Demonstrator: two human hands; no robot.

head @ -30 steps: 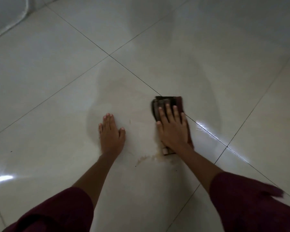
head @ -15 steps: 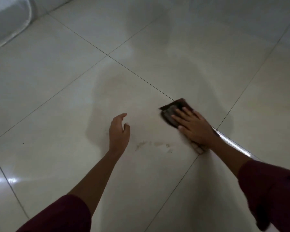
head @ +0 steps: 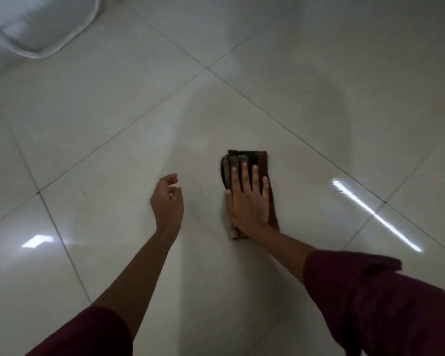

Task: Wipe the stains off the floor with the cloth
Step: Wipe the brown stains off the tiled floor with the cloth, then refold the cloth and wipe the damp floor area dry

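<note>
The floor [head: 113,104] is glossy pale tile crossed by thin grout lines, and the folded dark cloth [head: 263,163] lies flat on it. The right hand [head: 249,201] presses on the cloth with straight, spread fingers, not clutching it; just left of the cloth, the left hand [head: 167,201] hovers loosely curled and holds nothing. Faint specks [head: 199,187] remain between left hand and cloth, so the stroke should probably sweep leftward over them under even palm pressure, keeping the fold flat.
</note>
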